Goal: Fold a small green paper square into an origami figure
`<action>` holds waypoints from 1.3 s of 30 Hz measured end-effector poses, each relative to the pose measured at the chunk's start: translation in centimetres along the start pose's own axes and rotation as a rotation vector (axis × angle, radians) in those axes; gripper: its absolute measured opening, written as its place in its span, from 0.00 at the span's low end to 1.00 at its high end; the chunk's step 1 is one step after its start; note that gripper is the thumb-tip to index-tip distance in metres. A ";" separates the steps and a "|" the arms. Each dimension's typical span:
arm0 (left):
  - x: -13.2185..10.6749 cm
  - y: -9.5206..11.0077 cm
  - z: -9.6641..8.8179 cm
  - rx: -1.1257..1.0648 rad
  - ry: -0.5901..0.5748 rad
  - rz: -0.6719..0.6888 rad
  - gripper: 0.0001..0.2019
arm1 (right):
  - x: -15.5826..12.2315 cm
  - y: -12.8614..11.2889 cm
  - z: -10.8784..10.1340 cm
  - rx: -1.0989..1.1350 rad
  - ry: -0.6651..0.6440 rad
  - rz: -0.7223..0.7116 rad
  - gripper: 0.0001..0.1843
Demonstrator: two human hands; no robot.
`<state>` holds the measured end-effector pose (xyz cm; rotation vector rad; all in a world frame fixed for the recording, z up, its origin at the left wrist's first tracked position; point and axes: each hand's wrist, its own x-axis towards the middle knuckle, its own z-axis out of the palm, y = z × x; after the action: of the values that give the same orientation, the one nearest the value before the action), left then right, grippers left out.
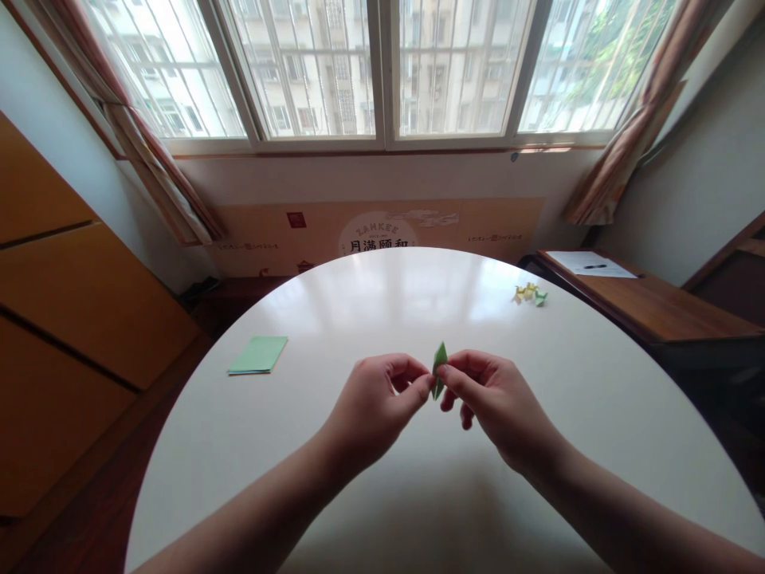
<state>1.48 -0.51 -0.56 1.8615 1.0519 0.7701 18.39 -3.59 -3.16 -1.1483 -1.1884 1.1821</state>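
A small piece of folded green paper [441, 355], narrow and pointed at both ends, is held upright above the white table between my two hands. My left hand [382, 399] pinches its left edge between thumb and fingertips. On the other side, my right hand [493, 399] grips it with the thumb pressed on its face and the index finger behind; the other fingers curl below. Fingertips cover the middle of the paper, so its inner folds are hidden.
A stack of square paper [258, 355], green on top, lies on the left of the round white table [251, 494]. Several small folded yellow and green paper figures [527, 293] sit at the far right. Beyond stands a wooden desk [669, 295] with a white sheet [589, 263] and a pen.
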 end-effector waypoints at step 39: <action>0.2 0.0 -0.9 0.091 -0.123 -0.022 0.10 | 0.0 0.2 0.2 -0.075 -0.046 0.013 0.12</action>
<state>0.83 0.05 -0.12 1.9452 1.0419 0.5955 18.18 -3.62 -3.34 -1.1923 -1.2714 1.1873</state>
